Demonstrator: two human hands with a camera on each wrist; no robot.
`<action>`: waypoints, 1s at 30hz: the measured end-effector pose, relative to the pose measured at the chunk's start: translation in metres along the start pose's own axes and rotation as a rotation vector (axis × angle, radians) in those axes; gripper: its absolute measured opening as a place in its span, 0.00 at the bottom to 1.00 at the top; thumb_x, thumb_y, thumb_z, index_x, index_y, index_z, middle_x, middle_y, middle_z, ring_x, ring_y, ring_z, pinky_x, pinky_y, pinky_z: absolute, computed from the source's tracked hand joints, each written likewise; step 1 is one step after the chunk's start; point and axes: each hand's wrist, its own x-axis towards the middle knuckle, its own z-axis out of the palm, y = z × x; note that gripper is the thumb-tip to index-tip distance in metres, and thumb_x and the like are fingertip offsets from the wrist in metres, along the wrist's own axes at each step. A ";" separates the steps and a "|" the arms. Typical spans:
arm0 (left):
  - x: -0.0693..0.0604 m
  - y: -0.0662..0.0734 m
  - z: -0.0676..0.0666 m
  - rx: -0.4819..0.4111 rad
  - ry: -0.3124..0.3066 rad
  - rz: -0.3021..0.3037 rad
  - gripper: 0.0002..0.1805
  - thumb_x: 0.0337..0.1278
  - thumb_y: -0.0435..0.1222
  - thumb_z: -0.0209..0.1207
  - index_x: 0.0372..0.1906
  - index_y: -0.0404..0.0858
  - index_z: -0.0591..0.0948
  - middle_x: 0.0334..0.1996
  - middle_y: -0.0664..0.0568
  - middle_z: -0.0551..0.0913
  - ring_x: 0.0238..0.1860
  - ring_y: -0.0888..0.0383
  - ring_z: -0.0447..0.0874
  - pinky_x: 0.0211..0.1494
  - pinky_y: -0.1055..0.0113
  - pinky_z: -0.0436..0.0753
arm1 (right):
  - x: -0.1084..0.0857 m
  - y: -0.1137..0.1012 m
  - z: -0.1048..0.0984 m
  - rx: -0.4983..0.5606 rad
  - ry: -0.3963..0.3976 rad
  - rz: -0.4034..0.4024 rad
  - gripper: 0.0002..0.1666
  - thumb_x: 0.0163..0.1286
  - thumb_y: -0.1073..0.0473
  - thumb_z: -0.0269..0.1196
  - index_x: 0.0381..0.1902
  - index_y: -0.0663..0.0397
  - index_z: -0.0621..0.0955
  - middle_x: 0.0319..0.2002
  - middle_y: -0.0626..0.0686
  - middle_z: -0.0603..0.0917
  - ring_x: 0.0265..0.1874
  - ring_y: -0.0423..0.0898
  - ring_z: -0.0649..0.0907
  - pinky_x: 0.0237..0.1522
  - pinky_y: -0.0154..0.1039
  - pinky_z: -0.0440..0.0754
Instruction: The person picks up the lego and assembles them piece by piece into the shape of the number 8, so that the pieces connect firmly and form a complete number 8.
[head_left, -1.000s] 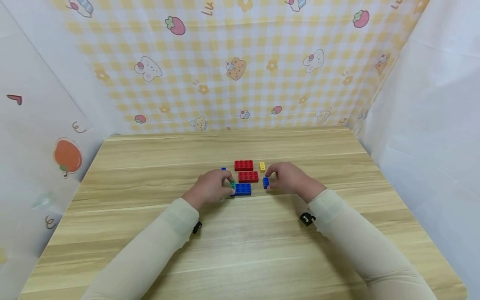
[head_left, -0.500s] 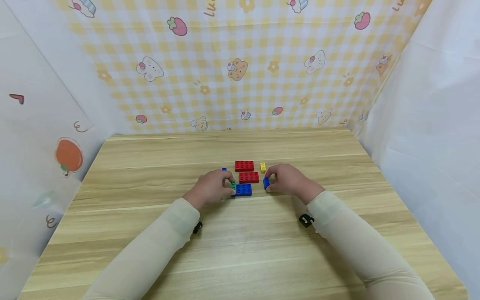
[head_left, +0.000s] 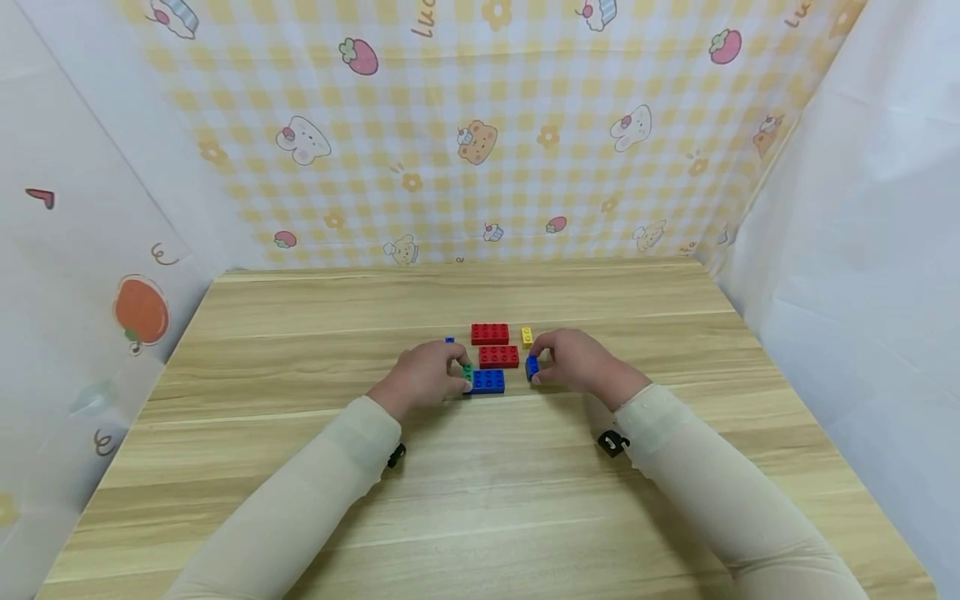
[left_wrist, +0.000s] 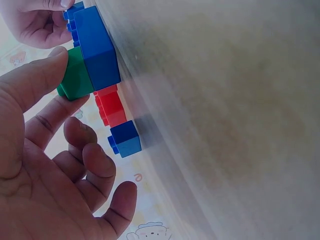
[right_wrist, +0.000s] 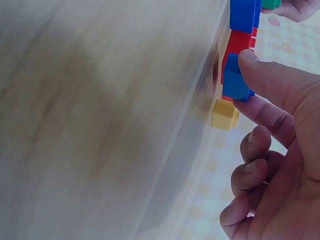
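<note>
A green brick (left_wrist: 76, 75) sits on the studs at the left end of a long blue brick (head_left: 490, 382), pinched between thumb and forefinger of a person's left hand (head_left: 427, 375), the other fingers loosely bent. Whether it is pressed fully home cannot be told. Opposite, just right of the long blue brick and apart from it, the right hand (head_left: 577, 358) pinches a small blue brick (right_wrist: 234, 78) the same way, its remaining fingers curled toward the palm; whether that brick touches the table (head_left: 480, 525) is unclear.

Just beyond the long blue brick lies the near red brick (head_left: 498, 357), with the far red brick (head_left: 490, 334) behind it, both studs up. A yellow brick (head_left: 527, 337) stands right of the far red brick, near the right fingertips. Past the left hand, which mostly hides it from above, is an outlying blue brick (left_wrist: 127, 140).

Cream sleeves (head_left: 281, 508) cover both forearms, with a black device (head_left: 612, 443) below each wrist. A yellow checked cloth (head_left: 480, 92) printed with strawberries and bears hangs behind the wood-grain tabletop.
</note>
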 end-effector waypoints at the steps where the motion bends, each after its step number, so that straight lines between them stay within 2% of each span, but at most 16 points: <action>1: 0.000 0.000 0.000 -0.001 0.000 0.000 0.12 0.67 0.45 0.70 0.51 0.48 0.84 0.32 0.54 0.81 0.35 0.53 0.77 0.55 0.49 0.69 | 0.000 0.000 0.000 0.000 0.001 -0.001 0.19 0.65 0.53 0.78 0.51 0.52 0.86 0.35 0.48 0.84 0.33 0.47 0.78 0.39 0.42 0.77; 12: 0.000 0.001 0.000 0.018 -0.006 -0.004 0.13 0.67 0.45 0.70 0.51 0.48 0.84 0.30 0.54 0.81 0.34 0.53 0.77 0.56 0.49 0.69 | -0.002 -0.005 -0.003 0.022 0.005 0.001 0.20 0.66 0.54 0.77 0.54 0.52 0.87 0.35 0.49 0.83 0.33 0.47 0.77 0.36 0.41 0.76; 19: 0.000 0.002 -0.002 0.025 -0.012 0.003 0.13 0.67 0.45 0.70 0.51 0.48 0.84 0.30 0.55 0.81 0.34 0.54 0.77 0.56 0.48 0.69 | -0.004 -0.010 -0.005 0.035 0.011 -0.030 0.20 0.67 0.54 0.76 0.54 0.50 0.86 0.31 0.49 0.80 0.29 0.46 0.75 0.32 0.40 0.73; 30: 0.001 0.002 -0.001 0.031 -0.011 -0.006 0.12 0.66 0.46 0.71 0.49 0.49 0.84 0.30 0.55 0.82 0.34 0.54 0.78 0.59 0.46 0.68 | -0.006 -0.019 -0.007 0.037 0.024 -0.059 0.19 0.67 0.54 0.76 0.53 0.51 0.87 0.30 0.50 0.78 0.29 0.47 0.74 0.32 0.41 0.71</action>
